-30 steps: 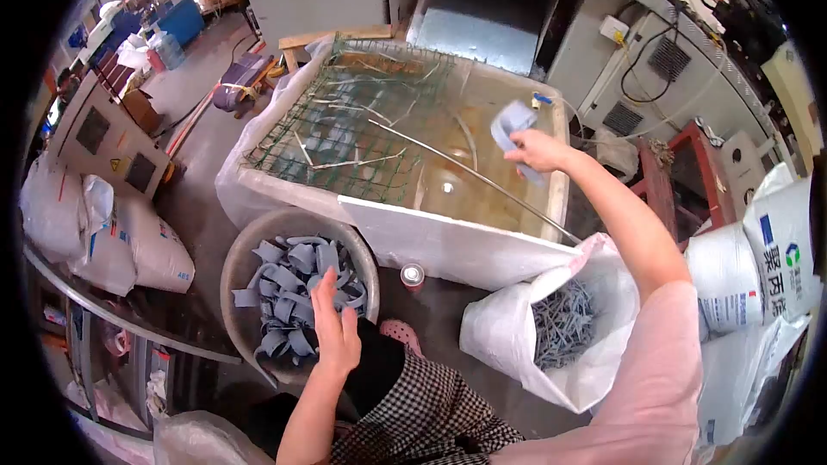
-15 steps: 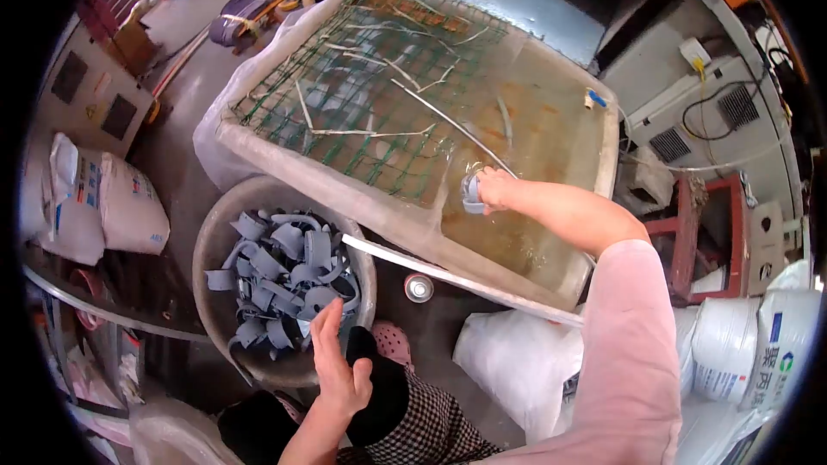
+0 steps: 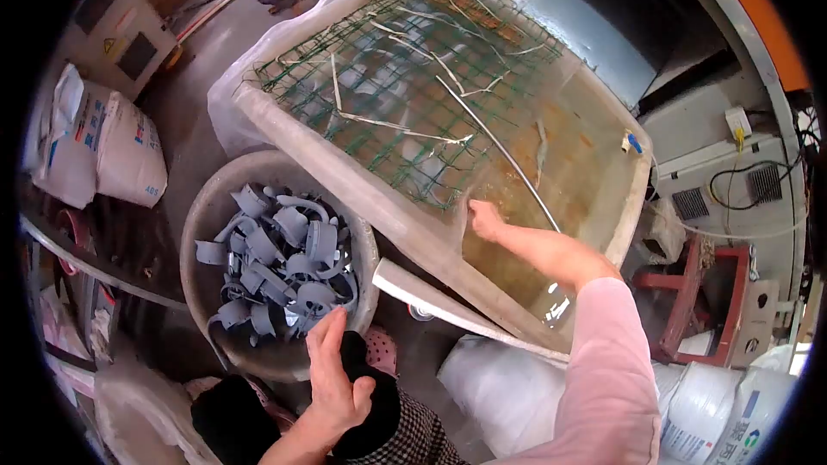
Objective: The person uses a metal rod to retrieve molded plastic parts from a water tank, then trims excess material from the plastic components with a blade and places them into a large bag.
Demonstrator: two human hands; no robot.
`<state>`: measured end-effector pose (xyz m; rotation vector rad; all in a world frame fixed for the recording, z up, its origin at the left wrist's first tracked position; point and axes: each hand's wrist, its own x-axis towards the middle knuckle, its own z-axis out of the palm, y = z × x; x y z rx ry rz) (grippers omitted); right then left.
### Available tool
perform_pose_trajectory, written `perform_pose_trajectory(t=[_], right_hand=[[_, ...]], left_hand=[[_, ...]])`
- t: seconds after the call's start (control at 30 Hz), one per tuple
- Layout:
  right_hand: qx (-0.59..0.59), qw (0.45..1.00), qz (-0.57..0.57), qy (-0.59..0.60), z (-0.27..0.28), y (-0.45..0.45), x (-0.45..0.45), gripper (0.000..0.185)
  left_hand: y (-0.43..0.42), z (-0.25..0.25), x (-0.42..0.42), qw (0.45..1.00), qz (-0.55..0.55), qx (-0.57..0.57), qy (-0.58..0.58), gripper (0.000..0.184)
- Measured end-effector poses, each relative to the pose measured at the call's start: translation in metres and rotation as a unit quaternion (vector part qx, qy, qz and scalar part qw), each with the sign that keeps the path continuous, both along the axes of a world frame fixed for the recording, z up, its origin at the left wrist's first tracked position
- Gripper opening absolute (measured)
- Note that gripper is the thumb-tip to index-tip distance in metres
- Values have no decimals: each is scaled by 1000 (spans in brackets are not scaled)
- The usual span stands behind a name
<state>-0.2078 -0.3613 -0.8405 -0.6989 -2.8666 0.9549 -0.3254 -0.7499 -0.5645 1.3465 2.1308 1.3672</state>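
My right hand (image 3: 486,219) is at the low divider (image 3: 463,222) inside a large pale tank (image 3: 336,186), just above the murky water. Its fingers look curled closed, and I cannot make out anything in them. Beside it, a green net (image 3: 370,77) with white strips covers the left part of the tank, over pale shapes under the water. My left hand (image 3: 336,375) is open and holds nothing, its fingers stretched out and its thumb apart. It hovers by the near rim of a round tub (image 3: 197,232) heaped with grey curved plastic parts (image 3: 293,224).
A metal rod (image 3: 500,148) slants across the tank. A white board edge (image 3: 448,306) juts along the tank's near side, with a white sack (image 3: 495,387) below. Filled bags (image 3: 125,151) stand at left, a red metal frame (image 3: 711,301) at right.
My right hand has moved left to the divider; the grey plastic part it held is out of sight. The view has shifted, and my left hand remains open near the tub.
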Motion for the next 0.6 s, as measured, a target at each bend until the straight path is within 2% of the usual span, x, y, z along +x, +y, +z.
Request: perform_pose_trajectory(t=[0.03,0.07,0.1,0.17,0.23,0.3,0.37,0.43,0.5,0.53,0.57,0.6], right_hand=[[-79,996,4,27,-7,-9,-11,17],[-79,997,9,25,-5,-10,-17,17],[-168,985,4,-33,-2,-12,-23,20],[-259,962,7,-84,7,-14,-35,25],[-229,965,35,-125,25,-10,-26,34],[-316,937,-64,-136,53,-15,-9,39],[-184,978,-53,-81,99,-37,12,38],[-126,953,-25,-273,82,-15,27,39],[-67,910,103,-396,156,-24,20,44],[-59,907,141,-393,183,-24,17,48],[-52,901,180,-391,205,-20,15,51],[-120,892,134,-415,224,-8,10,55]], left_hand=[[2,-1,-1,1000,6,-1,-2,68],[5,0,-1,1000,9,-17,4,67],[6,1,-1,999,12,-34,11,65],[6,1,2,999,20,-35,7,64],[3,6,2,998,17,-44,41,63],[1,11,4,997,28,-49,52,64],[-5,15,5,996,37,-45,71,64],[-7,24,11,995,50,-39,76,65],[-12,30,17,992,57,-4,111,64],[-15,39,19,992,53,-4,116,53],[-21,43,22,990,60,0,127,52],[-28,46,25,987,71,12,141,51]])
